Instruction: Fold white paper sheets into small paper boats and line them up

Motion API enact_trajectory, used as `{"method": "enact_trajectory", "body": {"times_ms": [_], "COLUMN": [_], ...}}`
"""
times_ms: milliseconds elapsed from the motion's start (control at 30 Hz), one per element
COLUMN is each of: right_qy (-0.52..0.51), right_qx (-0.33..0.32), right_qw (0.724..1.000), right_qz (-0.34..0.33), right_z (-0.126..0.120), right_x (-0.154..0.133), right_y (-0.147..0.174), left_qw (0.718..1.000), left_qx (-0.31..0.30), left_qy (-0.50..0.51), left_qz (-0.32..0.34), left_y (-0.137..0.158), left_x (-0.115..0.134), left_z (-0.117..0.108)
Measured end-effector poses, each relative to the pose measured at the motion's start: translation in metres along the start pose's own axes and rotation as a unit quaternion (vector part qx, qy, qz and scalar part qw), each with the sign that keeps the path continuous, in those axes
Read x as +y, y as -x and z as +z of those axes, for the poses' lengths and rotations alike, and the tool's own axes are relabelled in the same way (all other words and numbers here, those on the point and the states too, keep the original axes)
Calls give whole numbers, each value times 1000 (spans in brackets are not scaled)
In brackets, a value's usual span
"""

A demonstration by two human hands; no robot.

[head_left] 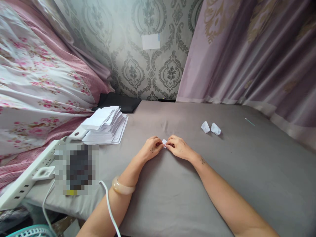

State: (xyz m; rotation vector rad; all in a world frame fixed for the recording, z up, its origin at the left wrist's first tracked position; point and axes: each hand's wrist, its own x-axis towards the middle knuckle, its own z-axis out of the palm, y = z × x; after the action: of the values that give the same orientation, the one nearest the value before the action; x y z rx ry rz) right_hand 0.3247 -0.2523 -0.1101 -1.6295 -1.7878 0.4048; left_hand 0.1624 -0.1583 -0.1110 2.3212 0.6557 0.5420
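Head view | left hand [152,147] and right hand [179,147]: fingertips pinching small white paper [164,142] between them | risk: uneven pull from either side could tear or miscrease it

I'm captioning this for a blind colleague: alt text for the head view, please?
A left hand and a right hand pinch a small white paper piece over a grey cloth. Two folded white papers lie farther off to the right; a stack of white paper sits to the left.
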Motion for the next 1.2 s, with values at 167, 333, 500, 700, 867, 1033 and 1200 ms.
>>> {"method": "enact_trajectory", "body": {"times_ms": [167, 333, 500, 700, 867, 1033, 1200], "right_qy": [-17, -25, -39, -89, -78, -80, -235], "right_qx": [35, 18, 28, 23, 26, 55, 101], "right_qw": [998, 999, 998, 994, 993, 991, 940], "right_qz": [43, 36, 41, 58, 82, 90, 226], "right_z": [6, 5, 6, 7, 5, 7, 12], "right_x": [2, 3, 3, 5, 4, 4, -2], "right_y": [-1, -1, 0, 0, -1, -6, -11], "left_qw": [997, 996, 994, 993, 995, 988, 918], "left_qx": [43, 26, 25, 20, 14, 37, 75], "left_qy": [36, 64, 93, 100, 85, 118, 350], "left_qz": [-51, -53, -60, -60, -56, -92, -170], "left_y": [-2, -3, -2, -1, -3, -5, -8], "left_x": [-6, -7, -4, -3, -4, -5, 2], "left_z": [7, 7, 6, 3, 3, 4, 6]}}
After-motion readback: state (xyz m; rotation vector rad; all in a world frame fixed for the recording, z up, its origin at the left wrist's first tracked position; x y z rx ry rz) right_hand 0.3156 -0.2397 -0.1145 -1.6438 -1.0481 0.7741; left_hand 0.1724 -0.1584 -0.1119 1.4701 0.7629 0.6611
